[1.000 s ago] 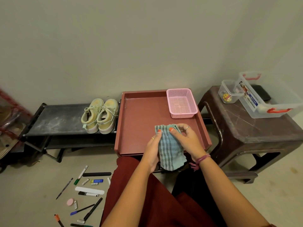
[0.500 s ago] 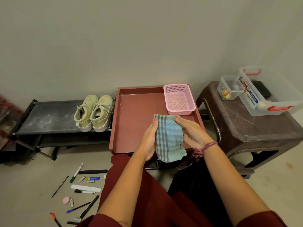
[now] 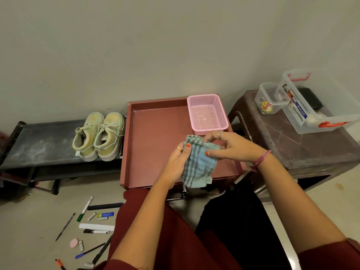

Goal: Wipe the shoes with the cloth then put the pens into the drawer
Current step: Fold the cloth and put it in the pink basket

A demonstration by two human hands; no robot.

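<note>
A blue-and-grey checked cloth (image 3: 198, 166) hangs above the front of the reddish-brown drawer (image 3: 155, 137). My left hand (image 3: 175, 164) grips its left edge with the thumb on top. My right hand (image 3: 228, 146) pinches its upper right part. A pair of pale yellow-green shoes (image 3: 99, 135) stands side by side on a low black rack (image 3: 41, 145) to the left of the drawer. Several pens (image 3: 85, 228) and markers lie scattered on the floor at the lower left.
A pink mesh basket (image 3: 207, 114) sits in the drawer's far right corner. A brown plastic stool (image 3: 303, 149) at the right carries two clear plastic boxes (image 3: 311, 106). An eraser and small sticks lie among the pens. My knees fill the lower middle.
Both hands have kept hold of the cloth and shifted their grip, bunching its top. The right hand's fingers now lie across the cloth's upper right instead of its top edge.
</note>
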